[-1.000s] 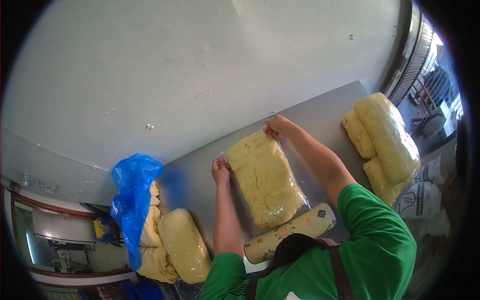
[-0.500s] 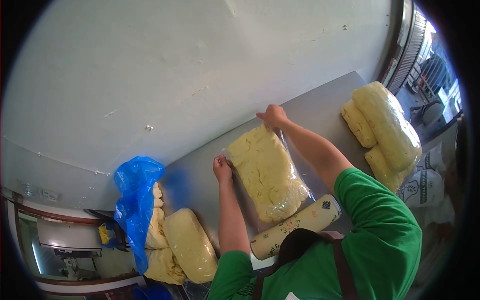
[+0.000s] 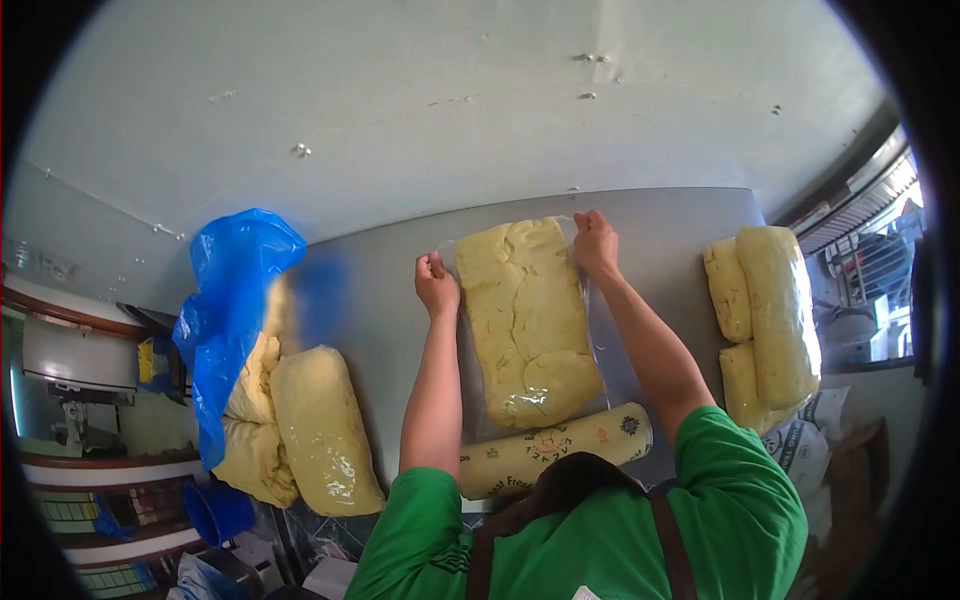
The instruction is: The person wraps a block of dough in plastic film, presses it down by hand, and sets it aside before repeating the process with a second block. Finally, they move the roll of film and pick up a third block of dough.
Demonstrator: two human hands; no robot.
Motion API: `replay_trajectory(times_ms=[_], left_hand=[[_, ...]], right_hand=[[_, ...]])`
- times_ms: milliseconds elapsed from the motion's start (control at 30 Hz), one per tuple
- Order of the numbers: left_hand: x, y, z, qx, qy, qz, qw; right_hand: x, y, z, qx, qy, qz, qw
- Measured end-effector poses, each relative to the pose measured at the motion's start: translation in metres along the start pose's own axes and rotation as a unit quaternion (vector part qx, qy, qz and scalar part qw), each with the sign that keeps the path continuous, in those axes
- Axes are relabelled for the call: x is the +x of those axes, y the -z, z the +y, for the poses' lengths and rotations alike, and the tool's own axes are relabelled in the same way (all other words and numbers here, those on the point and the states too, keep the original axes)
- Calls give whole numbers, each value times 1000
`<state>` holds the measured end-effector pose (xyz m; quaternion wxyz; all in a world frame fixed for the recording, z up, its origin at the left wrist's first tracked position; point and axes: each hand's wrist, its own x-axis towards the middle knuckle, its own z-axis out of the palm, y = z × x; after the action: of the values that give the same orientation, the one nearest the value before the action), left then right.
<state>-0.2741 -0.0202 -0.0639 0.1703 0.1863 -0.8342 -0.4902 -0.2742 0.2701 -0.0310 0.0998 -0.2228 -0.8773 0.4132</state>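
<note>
A pale yellow block of dough (image 3: 527,315), creased down its middle, lies on clear plastic film (image 3: 608,372) on the metal table. Its near end looks covered by shiny film. My left hand (image 3: 437,287) is closed at the film's far left edge, beside the block. At the far right corner, my right hand (image 3: 596,245) pinches the film between closed fingers. Close to my body lies a printed roll of cling film (image 3: 555,450), just under the block's near end and partly hidden by my head.
Wrapped dough blocks (image 3: 785,315) are stacked at the table's right end. On the left sit another wrapped block (image 3: 325,430) and several lumps of dough (image 3: 255,460), partly under a blue plastic bag (image 3: 235,300). A wall (image 3: 400,120) borders the table's far edge.
My view has turned, so the table looks more level. My right hand has come nearer the block's far right corner, and the film's near end remains on the dough.
</note>
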Motion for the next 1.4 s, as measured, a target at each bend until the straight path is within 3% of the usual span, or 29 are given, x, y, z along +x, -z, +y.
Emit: replay_trajectory(times_ms=[100,200,300,400,433,500,533,567,633,700,800,867,933,1033,1067,1133,1167,1200,1233,1267,1367,1400], left_hand=[[-1,-2,-6,60,-94,73,991],[-5,0,-6,204,-182,42,961],[-13,6,19,259,-193,-29,946],[0,-10,7,316,-257,28,913],[5,-10,6,306,-239,-18,921],[12,-4,7,275,-208,-118,931],[13,3,8,194,-146,-134,961],[12,11,10,113,-78,-153,979],[5,24,14,-28,32,-158,986],[-23,24,16,-86,45,-158,983],[-57,10,9,-75,10,-164,984],[-56,-2,10,-59,-8,-163,985],[-49,-7,6,-36,-18,-166,985],[-52,2,14,57,-70,-193,977],[-65,15,27,137,-126,-204,961],[-118,58,77,318,-271,-245,875],[-149,70,72,346,-315,-309,828],[-176,82,65,373,-356,-369,773],[-195,96,66,351,-348,-374,785],[-212,111,70,329,-338,-381,795],[-230,124,74,305,-316,-389,810],[-234,125,75,305,-311,-390,811]], right_hand=[[-1,-12,17,1,73,60,996],[-5,-23,22,-64,85,71,992],[-5,-28,22,-128,124,49,983],[5,-42,23,-130,198,55,970],[12,-44,22,-124,222,71,964],[23,-40,23,-87,182,-8,979],[27,-35,26,-69,159,-42,984],[24,-21,18,63,73,-63,993],[9,-1,27,173,59,-92,979],[-49,13,27,312,79,-174,931],[-98,3,16,328,63,-221,916],[-90,3,3,347,84,-211,910],[-74,-15,23,302,134,-212,920],[-76,4,13,59,157,-177,970],[-97,29,3,-15,230,-169,958],[-160,85,-28,-158,381,-141,900],[-199,95,-13,-111,457,-70,880],[-238,116,-7,-125,393,-182,893],[-273,134,-12,-110,375,-204,898],[-299,139,-4,-121,393,-144,900],[-326,153,2,-173,321,-166,916],[-325,151,7,-242,270,-246,899]])
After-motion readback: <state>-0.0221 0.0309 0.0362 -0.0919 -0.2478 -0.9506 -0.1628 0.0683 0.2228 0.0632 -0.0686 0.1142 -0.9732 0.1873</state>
